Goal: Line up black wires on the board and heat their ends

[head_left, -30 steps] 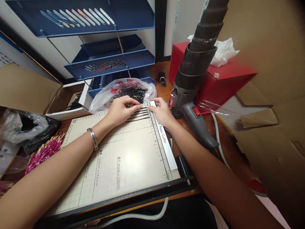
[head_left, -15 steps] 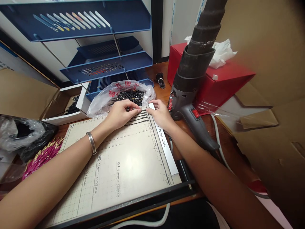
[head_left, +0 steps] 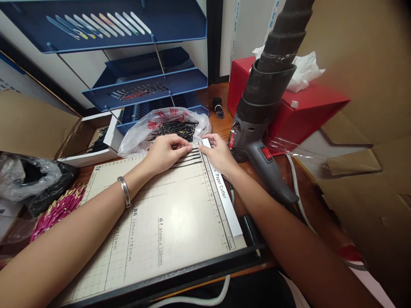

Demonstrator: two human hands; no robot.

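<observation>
A paper cutter board (head_left: 180,226) with printed grid lines lies before me, a white strip marked Paper Cutter (head_left: 224,205) along its right side. Several thin black cords (head_left: 192,161) rest in rows across its far right part. My left hand (head_left: 168,152), closed in a pinch, holds one black cord at the far edge. Opposite it, my right hand (head_left: 216,154) is closed at the white strip, its thumb by the cord's end; the fingers partly hide that end. A plastic bag of black cords (head_left: 176,128) lies just beyond both hands.
A heat gun (head_left: 257,128) with a black hose stands right of my right hand, before a red box (head_left: 305,111). Blue tray shelves (head_left: 144,87) rise at the back. A bundle of magenta cords (head_left: 59,211) and a white box (head_left: 112,132) are at left.
The view has shifted slightly, so everything sits a little farther right. Both hands keep nearly the same place and grip at the board's far edge.
</observation>
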